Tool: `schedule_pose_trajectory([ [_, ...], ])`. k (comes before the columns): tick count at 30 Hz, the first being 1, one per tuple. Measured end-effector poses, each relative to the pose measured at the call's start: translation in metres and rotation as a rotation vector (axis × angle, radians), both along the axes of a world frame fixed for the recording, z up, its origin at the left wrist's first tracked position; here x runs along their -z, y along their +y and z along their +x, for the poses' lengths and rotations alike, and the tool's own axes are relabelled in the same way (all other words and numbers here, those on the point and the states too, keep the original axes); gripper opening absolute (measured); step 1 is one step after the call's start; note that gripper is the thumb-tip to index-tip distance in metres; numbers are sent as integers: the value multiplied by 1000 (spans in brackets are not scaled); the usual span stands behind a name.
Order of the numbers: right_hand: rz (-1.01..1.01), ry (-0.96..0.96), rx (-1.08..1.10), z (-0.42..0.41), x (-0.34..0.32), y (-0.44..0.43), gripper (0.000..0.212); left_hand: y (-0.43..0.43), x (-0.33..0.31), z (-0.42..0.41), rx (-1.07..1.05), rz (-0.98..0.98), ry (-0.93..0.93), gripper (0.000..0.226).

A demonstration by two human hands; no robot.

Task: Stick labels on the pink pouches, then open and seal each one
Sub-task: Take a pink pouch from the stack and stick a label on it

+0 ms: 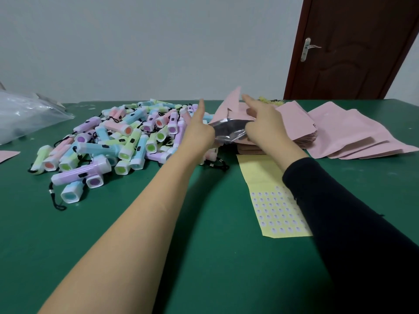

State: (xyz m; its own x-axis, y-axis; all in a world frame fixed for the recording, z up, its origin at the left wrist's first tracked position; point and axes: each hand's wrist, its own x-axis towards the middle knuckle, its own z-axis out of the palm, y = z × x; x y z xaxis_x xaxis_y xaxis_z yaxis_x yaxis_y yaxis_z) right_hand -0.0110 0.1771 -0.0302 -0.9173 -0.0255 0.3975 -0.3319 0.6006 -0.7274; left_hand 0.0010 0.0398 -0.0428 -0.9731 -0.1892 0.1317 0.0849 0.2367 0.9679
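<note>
Head view: holding pink pouch (228,108) at frame centre, mouth spread, silver lining visible. Pinching its left edge with left hand (200,130), forefinger up, and its right edge with right hand (265,126). Spare pouches (340,134) stacked centre-right. Label sheet (271,207) lower right of centre on green table (204,257). Torch pile (127,137) centre-left.

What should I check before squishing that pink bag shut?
1. Mouth of the pink pouch open: ok, silver inside shows.
2. Both the left hand and right hand hold its mouth: ok.
3. Label stuck on it: cannot tell, front hidden.
4. Empty inside: cannot tell.
5. The label sheet close by on the table: ok.
6. The pouch stack ready alongside: ok.
</note>
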Motion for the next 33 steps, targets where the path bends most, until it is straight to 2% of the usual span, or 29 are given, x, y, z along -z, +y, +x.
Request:
schedule_pose_trajectory([
  [2, 24, 4, 19, 4, 0, 1, 76, 5, 0, 6, 39, -35, 1, 81],
  [5, 232, 41, 34, 7, 4, -14, 71, 19, 3, 9, 138, -77, 40, 79],
  [7, 227, 53, 96, 4, 2, -11, 74, 19, 2, 6, 114, 33, 34, 77],
  [9, 153, 56, 156, 1, -2, -4, 75, 17, 0, 2, 58, 237, -25, 76],
  [11, 172, 57, 132, 4, -3, -4, 72, 17, 0, 1, 113, 371, -79, 72],
  [13, 197, 85, 45, 9, -1, -10, 76, 20, 1, 3, 184, 329, -89, 66],
  [17, 54, 156, -112, 9, -2, -16, 84, 23, 1, 5, 113, 16, 51, 63],
  [18, 27, 175, -132, 8, -3, -16, 85, 23, -2, 5, 79, 41, 85, 62],
  [20, 24, 218, -117, 5, -6, -14, 87, 20, -8, 3, 62, 234, 65, 56],
  [22, 60, 254, -46, 5, -8, -10, 87, 18, -11, 8, 196, 358, 6, 44],
  [25, 77, 290, -5, 6, -9, -6, 79, 10, -9, 19, 587, 440, -131, 29],
  [27, 146, 309, -42, 8, -9, -6, 79, 4, -8, 21, 772, 594, -210, 54],
  [29, 247, 321, -87, 10, -9, -8, 83, 1, -6, 16, 829, 779, -232, 87],
  [31, 304, 321, -124, 13, -8, -11, 83, 0, -4, 12, 830, 892, -231, 100],
  [33, 324, 332, -148, 15, -8, -13, 81, 0, -1, 11, 863, 928, -226, 102],
])
